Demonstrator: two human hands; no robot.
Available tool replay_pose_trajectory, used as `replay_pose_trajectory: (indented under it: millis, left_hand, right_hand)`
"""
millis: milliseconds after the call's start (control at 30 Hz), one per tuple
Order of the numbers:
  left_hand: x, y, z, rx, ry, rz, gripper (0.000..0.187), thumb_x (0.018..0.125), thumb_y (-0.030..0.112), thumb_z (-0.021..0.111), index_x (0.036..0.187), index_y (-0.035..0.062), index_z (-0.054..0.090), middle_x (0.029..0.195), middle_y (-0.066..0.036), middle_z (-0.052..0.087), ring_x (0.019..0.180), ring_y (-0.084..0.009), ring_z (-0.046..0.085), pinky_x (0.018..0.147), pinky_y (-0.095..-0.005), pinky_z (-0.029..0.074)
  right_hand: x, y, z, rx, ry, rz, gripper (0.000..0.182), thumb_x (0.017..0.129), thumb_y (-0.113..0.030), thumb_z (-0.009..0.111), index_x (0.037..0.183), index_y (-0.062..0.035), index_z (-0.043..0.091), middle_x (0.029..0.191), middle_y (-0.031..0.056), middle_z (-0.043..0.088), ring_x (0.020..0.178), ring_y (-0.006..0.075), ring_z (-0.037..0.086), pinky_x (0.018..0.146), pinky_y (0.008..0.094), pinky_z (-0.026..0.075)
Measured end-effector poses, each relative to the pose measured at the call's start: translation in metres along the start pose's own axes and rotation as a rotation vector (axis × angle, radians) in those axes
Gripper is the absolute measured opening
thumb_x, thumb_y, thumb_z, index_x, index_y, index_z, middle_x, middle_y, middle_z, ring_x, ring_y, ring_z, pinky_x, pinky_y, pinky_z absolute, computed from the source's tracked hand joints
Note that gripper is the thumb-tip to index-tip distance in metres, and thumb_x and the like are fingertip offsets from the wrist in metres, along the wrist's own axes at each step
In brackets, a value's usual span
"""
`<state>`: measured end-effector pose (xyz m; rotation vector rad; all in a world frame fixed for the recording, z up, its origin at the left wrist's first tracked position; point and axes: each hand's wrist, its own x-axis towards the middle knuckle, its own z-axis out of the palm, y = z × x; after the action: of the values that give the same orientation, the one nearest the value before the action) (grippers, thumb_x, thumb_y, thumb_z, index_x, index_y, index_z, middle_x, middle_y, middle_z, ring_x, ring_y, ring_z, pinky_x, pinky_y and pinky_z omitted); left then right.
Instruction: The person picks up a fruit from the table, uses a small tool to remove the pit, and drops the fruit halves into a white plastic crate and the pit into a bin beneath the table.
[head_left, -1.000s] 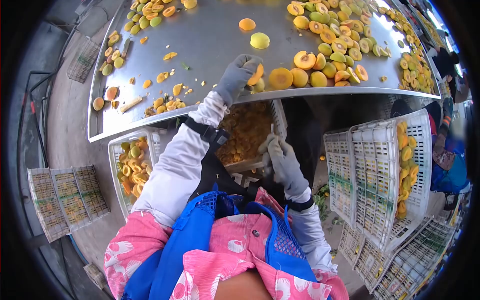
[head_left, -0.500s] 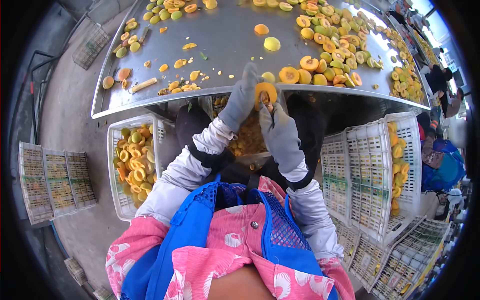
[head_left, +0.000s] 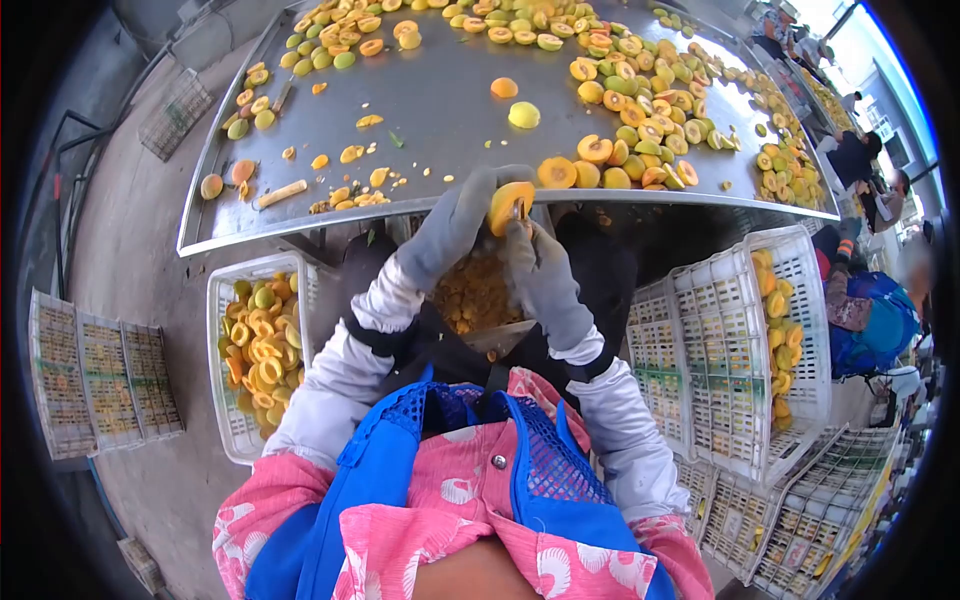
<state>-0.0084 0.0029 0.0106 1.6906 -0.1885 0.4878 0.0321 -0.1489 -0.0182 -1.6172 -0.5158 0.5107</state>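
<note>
My left hand (head_left: pixel 450 226), in a grey glove, is closed around a yellow peach half (head_left: pixel 507 204) just in front of the table's near edge. Its cut orange face is turned towards my right hand (head_left: pixel 548 280), also gloved. The right fingers are pinched together at the hollow of the fruit; a small dark or shiny bit shows there, but what they grip is too small to make out. Beyond the hands, a metal table (head_left: pixel 430 110) carries many halved peaches (head_left: pixel 650 110). Below them, between my knees, stands a container of fruit scraps (head_left: pixel 478 295).
A white crate of peach halves (head_left: pixel 212 345) stands on the floor at left, another crate (head_left: pixel 815 350) at right. A wooden-handled tool (head_left: pixel 280 194) lies near the table's left corner. More crates (head_left: pixel 100 380) stand farther out. Other people (head_left: pixel 858 155) are at the far right.
Both hands have come slightly down and left in view, with the peach half still in the left. The whole view has shifted a little. My right fingers stay at the fruit's hollow.
</note>
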Motion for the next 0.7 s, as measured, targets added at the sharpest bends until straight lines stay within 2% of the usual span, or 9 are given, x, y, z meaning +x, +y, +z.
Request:
replay_pose_trajectory:
  millis: [100,167,233,300,433,500,633,667,700]
  left_hand:
    - [-0.008,-0.004,0.027,0.057,0.193,0.02,0.041,0.096,0.014,0.054,0.134,0.0005,0.048,0.119,-0.011,0.059,0.107,-0.015,0.056,0.093,-0.029,0.046]
    - [-0.007,-0.007,0.035,-0.122,0.289,-0.075,0.045,0.094,0.013,0.057,0.136,0.0005,0.047,0.121,-0.012,0.059,0.109,-0.0155,0.055,0.096,-0.0285,0.045]
    - [0.001,-0.004,0.045,-0.174,0.383,0.011,0.035,0.096,0.015,0.054,0.127,-0.0009,0.054,0.109,-0.011,0.064,0.101,-0.0155,0.06,0.089,-0.0281,0.05]
    - [0.0,-0.023,0.036,-0.558,0.308,-0.24,0.026,0.097,0.017,0.055,0.113,-0.0015,0.06,0.091,-0.009,0.066,0.083,-0.0147,0.064,0.074,-0.0261,0.053]
    - [0.0,-0.036,0.034,-0.555,0.266,-0.45,0.024,0.098,0.021,0.055,0.1,-0.0013,0.063,0.079,-0.008,0.065,0.067,-0.013,0.063,0.06,-0.0246,0.053]
    - [0.0,-0.037,0.04,-0.391,0.367,-0.329,0.025,0.098,0.022,0.055,0.097,-0.0015,0.063,0.081,-0.009,0.066,0.064,-0.0135,0.063,0.057,-0.025,0.053]
    - [0.005,-0.01,0.045,-0.528,0.449,-0.248,0.033,0.1,0.023,0.044,0.096,-0.0036,0.063,0.084,-0.01,0.066,0.071,-0.0163,0.064,0.07,-0.0277,0.053]
    - [0.004,-0.019,0.042,-0.348,0.395,-0.111,0.038,0.101,0.024,0.039,0.097,-0.0039,0.063,0.091,-0.012,0.067,0.078,-0.0156,0.062,0.076,-0.0277,0.051]
    - [0.003,-0.044,0.043,-0.537,0.44,-0.208,0.038,0.101,0.023,0.037,0.099,-0.0041,0.064,0.095,-0.013,0.066,0.081,-0.0164,0.061,0.077,-0.029,0.05]
  right_hand:
    - [-0.007,-0.022,0.003,0.186,-0.007,0.254,0.029,0.102,-0.036,0.047,0.103,-0.0096,0.058,0.063,-0.0019,0.053,0.046,0.0084,0.047,0.043,0.0271,0.042]
    - [-0.004,-0.004,0.001,0.243,-0.098,0.252,0.027,0.102,-0.034,0.047,0.104,-0.0106,0.059,0.061,-0.0042,0.049,0.046,0.0069,0.046,0.043,0.0242,0.041]
    - [-0.003,-0.007,-0.005,0.178,-0.1,0.208,0.028,0.101,-0.033,0.049,0.101,-0.0067,0.06,0.062,0.0028,0.055,0.049,0.0141,0.052,0.047,0.0299,0.045]
    - [-0.002,0.018,-0.005,-0.196,0.001,-0.139,0.031,0.1,-0.033,0.05,0.097,-0.003,0.06,0.067,0.0136,0.06,0.056,0.0235,0.058,0.054,0.0377,0.048]
    - [-0.006,0.025,-0.002,-0.376,0.041,-0.287,0.035,0.101,-0.037,0.046,0.09,-0.0059,0.058,0.067,0.0051,0.057,0.054,0.0145,0.055,0.049,0.031,0.044]
    - [-0.015,-0.01,0.003,0.204,-0.127,0.469,0.038,0.101,-0.042,0.043,0.089,-0.0087,0.056,0.064,0.0021,0.053,0.047,0.0131,0.05,0.042,0.0285,0.042]
    - [-0.017,-0.015,0.01,0.381,-0.125,0.39,0.042,0.1,-0.048,0.044,0.086,-0.0097,0.051,0.056,-0.0007,0.046,0.037,0.0105,0.042,0.035,0.0264,0.037]
    - [-0.017,-0.019,0.012,0.353,-0.086,0.381,0.041,0.1,-0.047,0.045,0.084,-0.0097,0.051,0.055,-0.0009,0.046,0.037,0.0104,0.042,0.035,0.0254,0.036]
    - [-0.018,-0.018,0.014,0.37,-0.037,0.33,0.039,0.1,-0.045,0.046,0.085,-0.0093,0.052,0.056,-0.0009,0.047,0.038,0.0102,0.043,0.035,0.0259,0.037]
